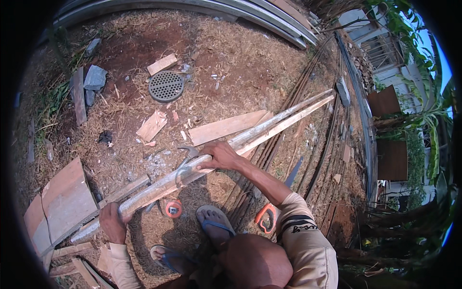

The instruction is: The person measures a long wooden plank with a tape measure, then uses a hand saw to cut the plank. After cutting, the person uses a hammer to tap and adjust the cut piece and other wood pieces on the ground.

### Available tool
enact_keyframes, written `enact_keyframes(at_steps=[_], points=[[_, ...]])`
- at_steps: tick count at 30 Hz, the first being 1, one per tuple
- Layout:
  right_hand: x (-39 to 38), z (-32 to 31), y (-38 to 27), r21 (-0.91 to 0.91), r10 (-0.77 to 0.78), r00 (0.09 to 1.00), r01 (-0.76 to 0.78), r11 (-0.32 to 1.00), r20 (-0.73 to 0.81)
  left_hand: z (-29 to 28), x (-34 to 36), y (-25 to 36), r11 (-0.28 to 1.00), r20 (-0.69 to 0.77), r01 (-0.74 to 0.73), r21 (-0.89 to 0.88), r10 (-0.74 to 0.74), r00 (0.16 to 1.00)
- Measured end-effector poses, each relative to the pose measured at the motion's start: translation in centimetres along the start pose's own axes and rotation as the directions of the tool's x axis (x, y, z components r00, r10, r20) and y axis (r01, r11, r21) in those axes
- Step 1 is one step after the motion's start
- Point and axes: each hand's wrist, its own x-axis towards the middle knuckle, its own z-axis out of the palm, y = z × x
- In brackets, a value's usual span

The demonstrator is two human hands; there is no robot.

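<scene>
Straw-strewn reddish-brown ground [240, 62] spreads beneath everything, with a whitish building [392, 77] at upper right. Slanting from lower left to upper right, across thin rusty metal rods [291, 103], is a long, straight timber [168, 185], whitish grey on top, bare tan along its near side. An orange-handled handsaw [274, 214] lies right of the sandalled feet; a round grey perforated disc [166, 86] lies beyond. The right hand [219, 155] curls its fingers over the timber's middle; the left hand's [113, 222] fingers close around its lower-left part. A round orange tape measure [173, 209] sits just beside it.
</scene>
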Motion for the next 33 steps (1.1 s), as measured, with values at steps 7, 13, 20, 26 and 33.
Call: enact_keyframes(at_steps=[7, 13, 20, 26, 33], points=[[1.4, -1.8, -0.8, -0.058, -0.021, 0.996, 0.026, 0.998, 0.082, -3.2, 1.6, 1.5, 0.999, -0.055, 0.037, -0.030, -0.039, 0.998], [3.6, -1.7, -1.5, -0.093, -0.097, 0.992, 0.089, 0.992, -0.079, -4.3, 4.3, 0.8, 0.995, -0.030, -0.031, 0.092, 0.034, 0.999], [2.4, 1.1, -4.5, -0.064, -0.051, 0.937, 0.030, 0.998, -0.345, -3.7, 6.1, -2.1, 0.988, 0.290, 0.055, -0.147, -0.011, 0.957], [-1.1, 5.4, -7.1, -0.145, -0.140, 0.990, 0.137, 0.980, -0.012, -2.6, 5.6, -3.3, 0.984, 0.269, 0.085, -0.158, -0.040, 0.962], [-1.5, 7.5, -6.8, -0.155, -0.018, 0.991, 0.039, 0.987, 0.132, -1.3, 5.0, -4.7, 0.986, 0.239, 0.040, -0.160, 0.000, 0.971]])
